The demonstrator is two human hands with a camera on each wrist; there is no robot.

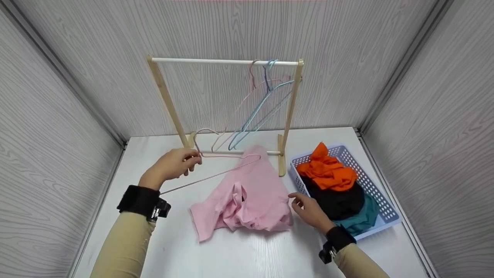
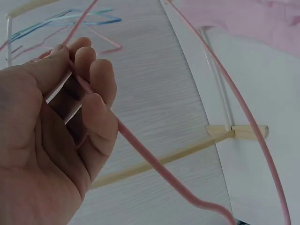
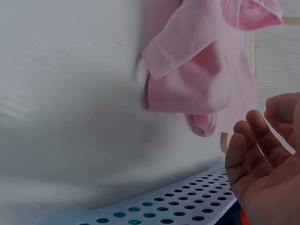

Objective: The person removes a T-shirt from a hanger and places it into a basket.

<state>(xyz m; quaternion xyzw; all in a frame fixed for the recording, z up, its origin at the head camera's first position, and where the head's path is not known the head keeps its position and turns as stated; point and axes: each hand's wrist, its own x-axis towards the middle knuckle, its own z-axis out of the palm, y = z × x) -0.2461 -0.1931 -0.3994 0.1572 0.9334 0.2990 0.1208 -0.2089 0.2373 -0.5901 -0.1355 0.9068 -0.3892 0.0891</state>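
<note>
My left hand (image 1: pixel 174 163) pinches a pink clothes hanger (image 1: pixel 227 170) near the base of its hook. In the left wrist view the fingers curl round the pink wire (image 2: pixel 154 161). The hanger's far end lies over a pink garment (image 1: pixel 256 193), which is spread crumpled on the white table. One sleeve of the garment points to the lower left. My right hand (image 1: pixel 308 210) is just right of the garment, by the basket's near side. In the right wrist view the right hand (image 3: pixel 267 159) has loosely bent fingers with nothing in them.
A rack with a white rail (image 1: pixel 200 61) and wooden posts stands at the back. Pink and blue hangers (image 1: pixel 256 112) hang at its right end. On the right, a lavender perforated basket (image 1: pixel 380 193) holds orange cloth (image 1: pixel 328 172), black cloth (image 1: pixel 335 200) and teal cloth (image 1: pixel 361 218).
</note>
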